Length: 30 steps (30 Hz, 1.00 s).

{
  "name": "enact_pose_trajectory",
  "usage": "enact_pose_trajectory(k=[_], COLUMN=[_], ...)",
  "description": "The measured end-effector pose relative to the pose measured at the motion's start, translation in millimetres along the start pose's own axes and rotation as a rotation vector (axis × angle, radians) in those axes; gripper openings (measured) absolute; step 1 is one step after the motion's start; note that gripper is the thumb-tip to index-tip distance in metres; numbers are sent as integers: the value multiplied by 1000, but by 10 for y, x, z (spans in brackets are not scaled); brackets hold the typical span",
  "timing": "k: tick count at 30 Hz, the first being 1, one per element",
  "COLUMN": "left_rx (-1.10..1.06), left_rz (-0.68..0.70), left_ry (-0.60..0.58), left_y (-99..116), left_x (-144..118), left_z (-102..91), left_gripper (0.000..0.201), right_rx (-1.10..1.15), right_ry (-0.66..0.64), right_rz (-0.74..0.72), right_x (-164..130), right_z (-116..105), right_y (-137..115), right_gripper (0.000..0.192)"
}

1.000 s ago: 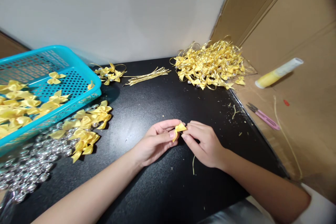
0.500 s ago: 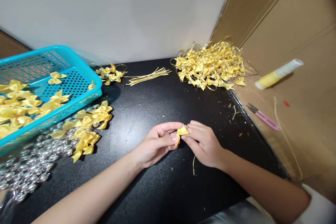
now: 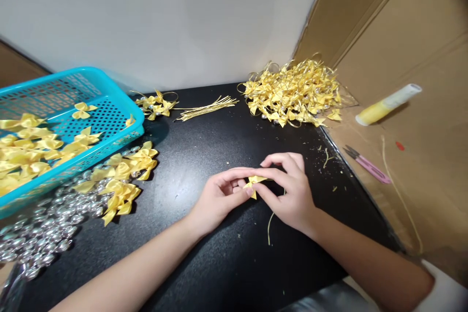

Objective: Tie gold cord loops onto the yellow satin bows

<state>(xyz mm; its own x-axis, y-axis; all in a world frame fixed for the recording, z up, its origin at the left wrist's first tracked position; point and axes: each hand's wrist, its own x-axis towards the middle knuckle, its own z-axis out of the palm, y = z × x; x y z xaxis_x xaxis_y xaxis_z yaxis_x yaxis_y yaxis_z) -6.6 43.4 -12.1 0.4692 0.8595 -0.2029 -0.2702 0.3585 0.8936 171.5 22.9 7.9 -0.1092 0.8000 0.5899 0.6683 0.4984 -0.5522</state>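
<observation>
Both of my hands meet at the middle of the black table, pinching one small yellow ribbon bow between their fingertips. My left hand grips the bow from the left with thumb and forefinger. From the right, my right hand arches over it, fingers curled on its far side. A thin gold string trails down from the bow onto the table. Most of the bow is hidden by my fingers.
A blue plastic basket with yellow bows sits at left, above loose bows and silver beads. A big pile of finished bows and gold strings lie at the back. Pink snips and a glue tube rest on cardboard at right.
My right hand has lifted and curled over the bow, with its fingers raised higher than before. The bow has turned flatter between my fingertips. My left hand has barely moved.
</observation>
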Motion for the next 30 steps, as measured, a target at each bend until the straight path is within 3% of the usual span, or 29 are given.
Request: enact_pose_trajectory(k=[13,15,17,20,23,27,28,30], left_rx=[84,128,170,233,291,357,375,413], left_rz=[-52,-45,-37,-35,-39,-32,-27,-4], left_ry=[-57,-42,-6,35,46,51,53,60], left_y=[38,40,34,23,22,24,20,3], left_x=[3,-6,-10,-7,0,3,2,-4], left_z=[6,23,43,76,99,112,117,137], left_gripper=[30,29,30,32,33,33,33,32], right_rx=[222,300,433,594,594,630,633,539], right_ry=[-223,-179,-53,177,326,536,552,371], right_rz=[162,173,225,302,329,402,414,380], right_x=[-18,-16,16,134,293,424,431,417], right_z=[52,39,-6,-179,-476,-909,-1005,-1172], right_y=[13,9,56,220,376,402,403,455], right_gripper=[13,11,12,15,14,22,28,56])
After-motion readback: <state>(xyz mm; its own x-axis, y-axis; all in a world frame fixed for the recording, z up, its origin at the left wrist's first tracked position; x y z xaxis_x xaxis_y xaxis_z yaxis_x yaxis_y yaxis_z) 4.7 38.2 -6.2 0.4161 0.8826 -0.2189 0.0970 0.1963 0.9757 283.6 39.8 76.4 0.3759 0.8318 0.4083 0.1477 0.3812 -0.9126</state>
